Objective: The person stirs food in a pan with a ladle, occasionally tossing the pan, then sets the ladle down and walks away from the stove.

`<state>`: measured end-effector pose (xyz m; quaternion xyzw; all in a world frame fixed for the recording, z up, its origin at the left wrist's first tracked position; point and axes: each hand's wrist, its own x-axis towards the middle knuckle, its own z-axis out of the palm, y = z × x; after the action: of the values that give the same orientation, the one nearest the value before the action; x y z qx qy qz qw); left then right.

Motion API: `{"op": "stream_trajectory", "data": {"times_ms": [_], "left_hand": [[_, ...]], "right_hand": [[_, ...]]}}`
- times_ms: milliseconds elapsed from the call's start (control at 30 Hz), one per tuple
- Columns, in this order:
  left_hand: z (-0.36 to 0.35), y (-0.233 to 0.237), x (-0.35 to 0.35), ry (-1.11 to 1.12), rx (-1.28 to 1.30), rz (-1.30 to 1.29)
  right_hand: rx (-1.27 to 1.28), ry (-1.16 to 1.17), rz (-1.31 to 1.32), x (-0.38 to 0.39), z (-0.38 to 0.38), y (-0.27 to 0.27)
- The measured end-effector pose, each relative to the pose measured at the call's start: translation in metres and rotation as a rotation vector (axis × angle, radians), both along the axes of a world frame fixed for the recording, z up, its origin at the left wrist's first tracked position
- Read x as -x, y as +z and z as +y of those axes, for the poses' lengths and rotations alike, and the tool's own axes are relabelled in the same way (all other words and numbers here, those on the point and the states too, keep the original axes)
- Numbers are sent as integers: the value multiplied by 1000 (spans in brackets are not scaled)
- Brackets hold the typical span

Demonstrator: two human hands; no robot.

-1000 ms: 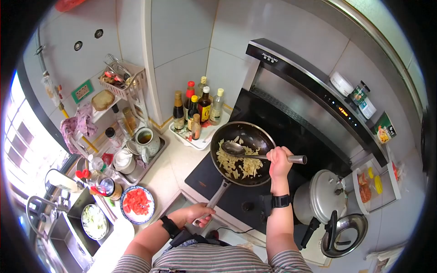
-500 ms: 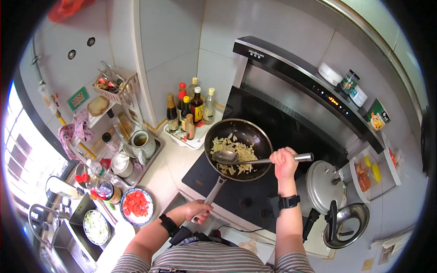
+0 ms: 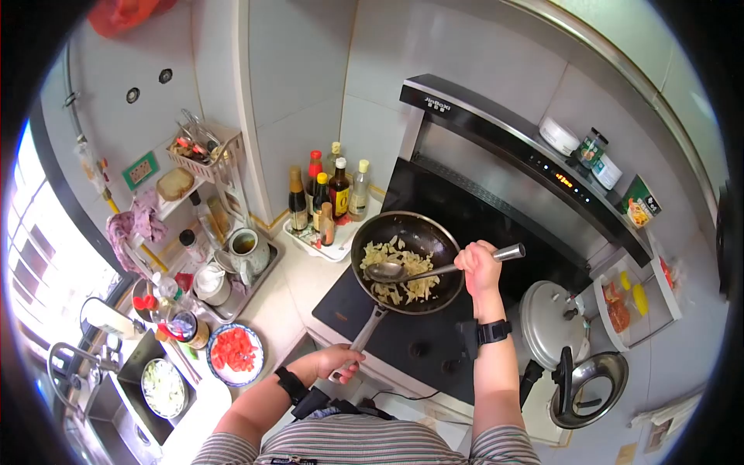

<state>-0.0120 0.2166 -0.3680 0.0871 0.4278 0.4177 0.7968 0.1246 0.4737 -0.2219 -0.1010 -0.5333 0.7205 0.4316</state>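
Observation:
My left hand [image 3: 339,362] is wrapped round the handle of a dark wok [image 3: 430,232] on the black stovetop. Pale chopped pieces [image 3: 418,288] of food lie spread over the wok's bottom. In my right hand [image 3: 480,268] is the metal handle of a ladle [image 3: 385,272], gripped in a fist above the wok's right rim. The ladle's bowl rests among the pale pieces, toward the left side of the wok.
Left of the stove, a plate of chopped red tomato [image 3: 233,354] sits on the counter. Sauce bottles [image 3: 339,188] stand in a white tray behind it. A bowl of pale green slices [image 3: 163,389] is at the sink. A pressure cooker [image 3: 552,325] stands right of my right arm.
The view has shifted slightly, so the whole scene sits a little lower. The ladle's handle end tilts up more, and its bowl stays among the pale pieces.

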Motion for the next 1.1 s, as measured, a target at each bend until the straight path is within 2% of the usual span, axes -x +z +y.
{"op": "stream_trajectory", "data": {"times_ms": [33,100,167,300,433,500,567,1100], "left_hand": [[-1,-3,1,-7,-1,-6],[-5,0,-3,18,-17,47],[0,8,-1,53,-24,76],[-3,8,-2,33,2,7],[-3,16,-1,34,12,37],[-4,11,-2,18,-8,60],[-1,-2,1,-7,12,-34],[-1,1,0,-12,-4,3]], "right_hand": [[-7,-1,13,-5,-3,-1],[100,-155,164,-13,-5,-1],[38,-286,277,-18,-8,-6],[17,-260,341,6,-17,-17],[62,-189,197,16,-16,-22],[69,-194,188,14,-14,-25],[58,-169,198,11,-12,-25],[38,-102,155,10,-6,-25]]}}
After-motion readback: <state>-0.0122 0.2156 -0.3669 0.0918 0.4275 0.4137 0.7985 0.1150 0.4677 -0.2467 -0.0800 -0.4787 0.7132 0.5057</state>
